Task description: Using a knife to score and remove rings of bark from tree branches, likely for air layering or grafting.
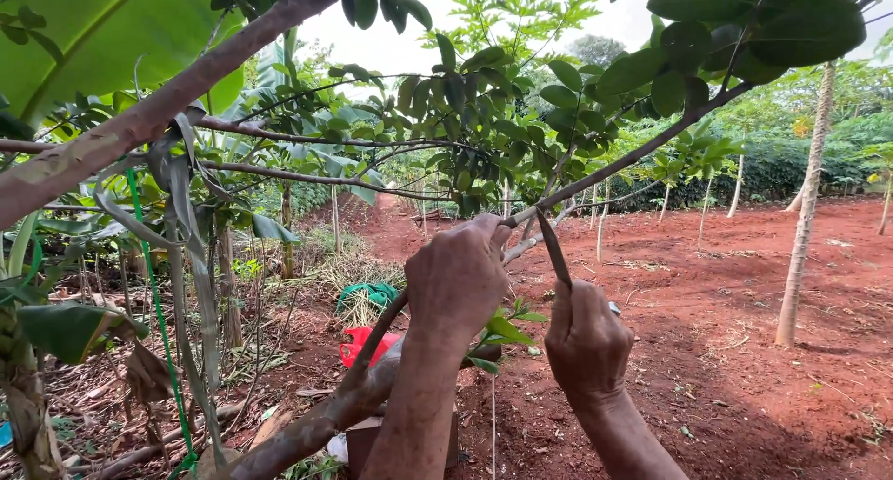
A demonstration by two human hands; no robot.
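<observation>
My left hand [458, 273] is clamped around the thin branch [614, 166], which runs on a long slant from the thick stem low at my left up to the leafy crown at upper right. My right hand [586, 342] is fisted on the handle of a knife [553, 248], just beside and below the left. Its blade points up, tip meeting the branch right beside my left knuckles, so the wood lies straight above my right fist.
</observation>
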